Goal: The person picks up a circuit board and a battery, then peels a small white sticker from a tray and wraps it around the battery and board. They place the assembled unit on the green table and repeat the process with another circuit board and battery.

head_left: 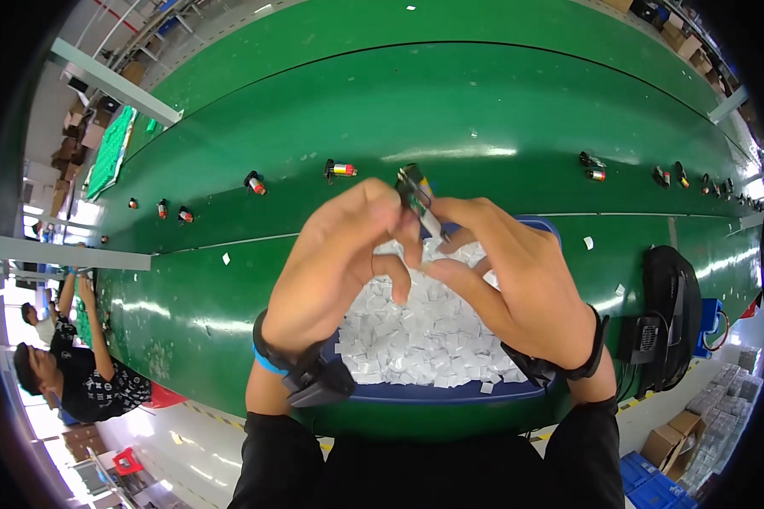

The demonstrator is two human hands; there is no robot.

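Observation:
Both my hands are raised over a blue bin [450,392] of small white paper-like squares [433,331]. Between them is a small electronic assembly [414,188], with a dark body, a green circuit board and a pale strip at its lower end. My left hand [331,263] pinches its left side between thumb and fingers. My right hand [526,271] is closed around its right side, with curled fingers against it and the thumb close to the pale strip. My fingers hide part of the assembly.
Similar assemblies with red and yellow cylinders, one [341,170] beyond my left hand, lie in a row along the green surface [450,102]. A black bag [672,293] lies at right beside a black boxy device [641,339]. Another person [85,373] works at far left.

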